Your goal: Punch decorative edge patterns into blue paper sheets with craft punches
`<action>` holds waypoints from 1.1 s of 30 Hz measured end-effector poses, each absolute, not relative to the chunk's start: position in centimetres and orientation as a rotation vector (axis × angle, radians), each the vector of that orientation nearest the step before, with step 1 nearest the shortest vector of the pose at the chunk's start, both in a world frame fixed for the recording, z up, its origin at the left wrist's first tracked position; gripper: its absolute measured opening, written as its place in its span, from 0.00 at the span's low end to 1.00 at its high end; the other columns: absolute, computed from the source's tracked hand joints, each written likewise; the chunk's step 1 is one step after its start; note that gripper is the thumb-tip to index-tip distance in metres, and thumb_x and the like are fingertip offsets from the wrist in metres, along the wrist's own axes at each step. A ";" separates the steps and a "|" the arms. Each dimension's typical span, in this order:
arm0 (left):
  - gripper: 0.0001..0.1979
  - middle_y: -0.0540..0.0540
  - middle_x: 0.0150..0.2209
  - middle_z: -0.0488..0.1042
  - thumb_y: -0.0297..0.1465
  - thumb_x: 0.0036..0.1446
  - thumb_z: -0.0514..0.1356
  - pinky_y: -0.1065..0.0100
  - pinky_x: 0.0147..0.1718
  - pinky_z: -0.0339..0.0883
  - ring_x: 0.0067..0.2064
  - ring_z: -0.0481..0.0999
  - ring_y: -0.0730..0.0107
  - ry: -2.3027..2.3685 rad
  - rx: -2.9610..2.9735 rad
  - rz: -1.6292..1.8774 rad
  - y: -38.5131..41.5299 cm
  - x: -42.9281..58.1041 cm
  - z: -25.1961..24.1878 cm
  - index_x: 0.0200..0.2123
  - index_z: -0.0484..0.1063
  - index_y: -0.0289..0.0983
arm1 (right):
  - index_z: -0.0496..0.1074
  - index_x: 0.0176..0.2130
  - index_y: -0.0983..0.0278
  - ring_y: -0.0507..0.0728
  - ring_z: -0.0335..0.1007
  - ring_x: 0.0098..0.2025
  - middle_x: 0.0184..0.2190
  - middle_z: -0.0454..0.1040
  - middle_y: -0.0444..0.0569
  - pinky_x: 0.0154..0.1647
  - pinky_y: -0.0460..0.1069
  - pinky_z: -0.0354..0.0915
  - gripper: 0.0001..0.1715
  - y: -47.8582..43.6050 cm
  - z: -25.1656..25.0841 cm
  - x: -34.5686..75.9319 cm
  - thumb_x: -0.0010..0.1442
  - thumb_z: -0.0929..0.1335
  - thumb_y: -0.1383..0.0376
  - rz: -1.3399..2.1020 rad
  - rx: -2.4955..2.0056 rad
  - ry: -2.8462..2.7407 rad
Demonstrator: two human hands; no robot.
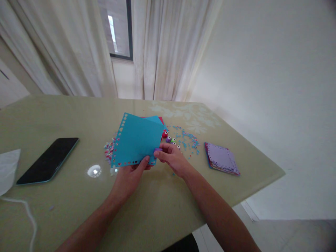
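My left hand point(131, 175) pinches the near edge of a blue paper sheet point(136, 140) with punched holes along its left and bottom borders, holding it tilted above the table. My right hand point(172, 157) is closed on a small purple paper punch point(158, 149) pressed at the sheet's lower right corner. Another blue sheet and a red sheet point(160, 120) lie under it.
Small punches point(170, 139) and blue confetti point(189, 140) lie right of the sheet, with mixed confetti point(109, 148) to its left. A stack of punched purple papers point(222, 158) sits further right. A black phone point(48, 159), white tissue point(7, 168) and a white cable point(28, 217) lie left. The table's edge point(262, 185) is near.
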State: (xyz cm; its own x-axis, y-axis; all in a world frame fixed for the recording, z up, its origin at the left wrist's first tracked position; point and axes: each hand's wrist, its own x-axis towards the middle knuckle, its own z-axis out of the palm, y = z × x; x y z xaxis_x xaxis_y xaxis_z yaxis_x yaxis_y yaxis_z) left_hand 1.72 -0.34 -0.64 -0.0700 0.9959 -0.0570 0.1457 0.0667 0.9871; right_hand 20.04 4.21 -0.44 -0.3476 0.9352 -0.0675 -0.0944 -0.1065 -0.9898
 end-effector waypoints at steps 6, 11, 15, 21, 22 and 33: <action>0.21 0.44 0.33 0.87 0.50 0.53 0.64 0.56 0.41 0.81 0.36 0.87 0.52 1.426 1.250 1.096 -0.3 1.7 -1.0 0.39 0.81 0.39 | 0.76 0.33 0.62 0.50 0.57 0.28 0.27 0.70 0.41 0.30 0.48 0.52 0.24 4.0 -0.3 19.7 0.49 0.81 0.48 1.583 -0.982 -1.324; 0.23 0.43 0.34 0.87 0.51 0.53 0.64 0.55 0.43 0.80 0.37 0.87 0.51 1.452 1.241 1.090 -0.4 1.6 -0.7 0.41 0.81 0.39 | 0.75 0.33 0.62 0.51 0.59 0.28 0.27 0.70 0.41 0.30 0.48 0.56 0.23 3.8 -0.1 19.3 0.51 0.80 0.49 1.503 -0.965 -1.349; 0.23 0.42 0.31 0.86 0.53 0.52 0.63 0.56 0.41 0.80 0.36 0.87 0.51 1.499 1.207 1.115 -0.5 1.5 -0.1 0.35 0.81 0.39 | 0.74 0.43 0.60 0.53 0.66 0.31 0.32 0.74 0.42 0.34 0.49 0.63 0.21 4.2 -0.2 20.2 0.53 0.79 0.55 1.302 -1.072 -1.437; 0.25 0.42 0.24 0.83 0.56 0.53 0.60 0.55 0.41 0.79 0.31 0.85 0.53 1.596 1.245 1.087 -0.4 1.1 0.2 0.20 0.78 0.42 | 0.79 0.46 0.60 0.60 0.73 0.46 0.44 0.79 0.49 0.53 0.56 0.66 0.18 4.2 -0.5 21.9 0.55 0.73 0.71 0.636 -1.274 -2.086; 0.25 0.42 0.25 0.83 0.56 0.53 0.61 0.55 0.42 0.79 0.33 0.85 0.53 1.592 1.233 1.094 -0.4 1.1 0.1 0.22 0.79 0.41 | 0.79 0.48 0.59 0.61 0.73 0.49 0.47 0.79 0.50 0.56 0.57 0.65 0.20 4.1 -0.7 21.8 0.55 0.73 0.72 0.638 -1.253 -2.140; 0.22 0.41 0.31 0.86 0.53 0.54 0.65 0.57 0.42 0.80 0.36 0.87 0.53 1.496 1.039 1.178 -0.4 1.0 0.0 0.30 0.82 0.39 | 0.78 0.45 0.60 0.60 0.74 0.41 0.41 0.80 0.51 0.46 0.55 0.66 0.07 5.4 -0.2 23.5 0.66 0.71 0.63 0.475 -1.498 -1.859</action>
State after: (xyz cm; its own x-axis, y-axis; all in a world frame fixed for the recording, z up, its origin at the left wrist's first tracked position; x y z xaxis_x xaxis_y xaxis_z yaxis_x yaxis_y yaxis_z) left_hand 1.03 -0.41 0.01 -0.2047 0.9651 -0.1633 0.0678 0.1804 0.9812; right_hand 23.53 5.43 -0.18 -0.0935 0.9540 0.2849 0.7005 0.2664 -0.6620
